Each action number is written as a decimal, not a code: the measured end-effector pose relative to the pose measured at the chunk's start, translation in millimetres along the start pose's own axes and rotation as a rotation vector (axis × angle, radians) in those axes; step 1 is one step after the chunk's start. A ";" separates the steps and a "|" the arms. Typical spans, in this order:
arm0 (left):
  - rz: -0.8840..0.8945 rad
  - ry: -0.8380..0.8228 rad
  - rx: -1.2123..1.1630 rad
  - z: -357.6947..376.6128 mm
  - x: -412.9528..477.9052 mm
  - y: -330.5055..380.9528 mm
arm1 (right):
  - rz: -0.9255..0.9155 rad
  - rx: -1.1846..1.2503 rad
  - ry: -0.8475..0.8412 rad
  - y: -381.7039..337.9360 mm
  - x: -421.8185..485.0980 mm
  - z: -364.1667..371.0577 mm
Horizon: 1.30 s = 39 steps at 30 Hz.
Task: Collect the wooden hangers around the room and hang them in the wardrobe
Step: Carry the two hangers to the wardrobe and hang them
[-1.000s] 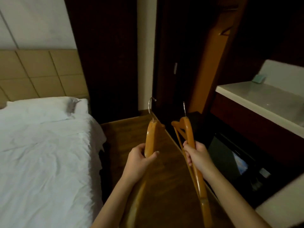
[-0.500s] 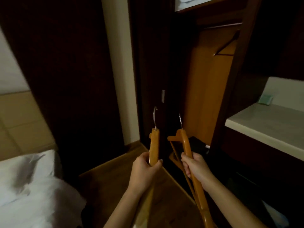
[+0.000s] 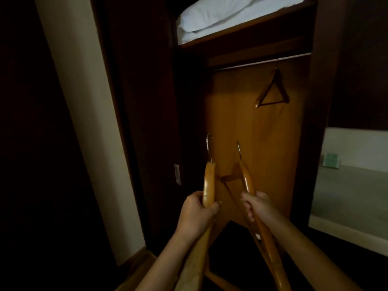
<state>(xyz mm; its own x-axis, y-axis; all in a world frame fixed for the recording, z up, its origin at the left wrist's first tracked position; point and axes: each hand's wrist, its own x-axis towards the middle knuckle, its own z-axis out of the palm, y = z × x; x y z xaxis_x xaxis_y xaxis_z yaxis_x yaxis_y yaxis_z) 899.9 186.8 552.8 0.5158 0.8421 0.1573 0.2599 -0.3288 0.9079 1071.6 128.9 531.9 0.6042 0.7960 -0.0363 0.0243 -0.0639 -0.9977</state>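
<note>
My left hand (image 3: 196, 213) grips a wooden hanger (image 3: 209, 181) by one arm, its metal hook pointing up. My right hand (image 3: 257, 206) grips a second wooden hanger (image 3: 245, 177) the same way, hook up. Both are held side by side in front of the open wardrobe (image 3: 247, 143). High inside, a metal rail (image 3: 258, 63) runs across, and a third wooden hanger (image 3: 273, 91) hangs from it at the right.
A folded white pillow (image 3: 226, 15) lies on the wardrobe's top shelf. A dark door panel stands left of the opening, beside a cream wall strip (image 3: 84, 122). A pale countertop (image 3: 348, 192) with a small green box (image 3: 330, 160) is at the right.
The view has swung up and right from the bed to the wardrobe, which is closer. Both hands hold their hangers as before, raised slightly toward the opening.
</note>
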 end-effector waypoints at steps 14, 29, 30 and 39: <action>0.220 -0.184 -0.025 2.3 369.1 57.7 | -0.139 -0.050 0.241 -144.3 245.8 24.6; 0.415 -0.474 -0.173 34.2 601.4 185.6 | -0.193 0.165 0.472 -296.1 427.7 10.7; 0.407 -0.479 -0.181 39.3 609.4 190.5 | -0.188 0.183 0.465 -300.4 434.8 4.4; 0.371 -0.523 -0.201 89.7 647.8 206.6 | -0.149 0.173 0.500 -313.3 473.6 -48.3</action>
<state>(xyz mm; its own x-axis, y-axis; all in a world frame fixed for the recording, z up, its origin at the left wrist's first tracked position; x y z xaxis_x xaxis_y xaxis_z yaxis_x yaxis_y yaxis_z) 1361.0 626.1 807.4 0.8826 0.3541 0.3094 -0.1413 -0.4279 0.8927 1388.6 496.9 830.2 0.9101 0.4031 0.0958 0.0325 0.1610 -0.9864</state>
